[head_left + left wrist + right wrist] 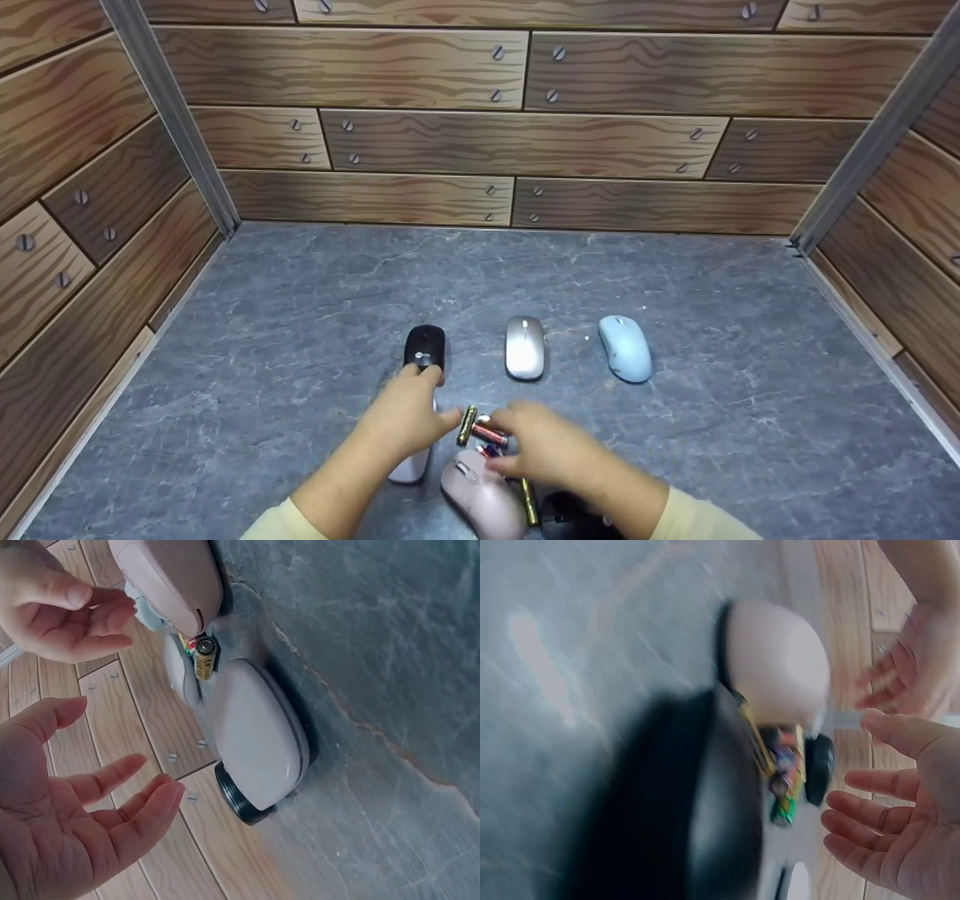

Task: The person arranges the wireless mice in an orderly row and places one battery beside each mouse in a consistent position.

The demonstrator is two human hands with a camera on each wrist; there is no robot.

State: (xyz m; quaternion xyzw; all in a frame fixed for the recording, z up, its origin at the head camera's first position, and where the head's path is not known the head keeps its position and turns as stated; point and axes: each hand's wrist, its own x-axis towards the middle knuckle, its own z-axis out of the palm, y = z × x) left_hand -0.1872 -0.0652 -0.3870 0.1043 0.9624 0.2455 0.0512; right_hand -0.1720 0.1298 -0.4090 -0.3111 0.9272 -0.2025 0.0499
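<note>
My left hand (pixel 409 412) is held over a white mouse (pixel 409 469), its fingers relaxed and near a black mouse (pixel 425 345). In the left wrist view its palm faces that white mouse and holds nothing. My right hand (pixel 547 446) hovers above a pile of batteries, also with relaxed fingers and nothing in them. A red battery (pixel 490 434) and a gold-and-black battery (pixel 466 425) show between the hands. Below them lies a pink mouse (pixel 487 495), with another gold battery (pixel 529 502) beside it. The right forearm partly hides a second black mouse (pixel 570 517).
Farther back on the grey marbled surface (pixel 337 277) lie a silver mouse (pixel 525 347) and a light blue mouse (pixel 625 349). Wood-patterned panels (pixel 420 142) wall in the back and both sides, with grey metal posts (pixel 180 112) at the corners.
</note>
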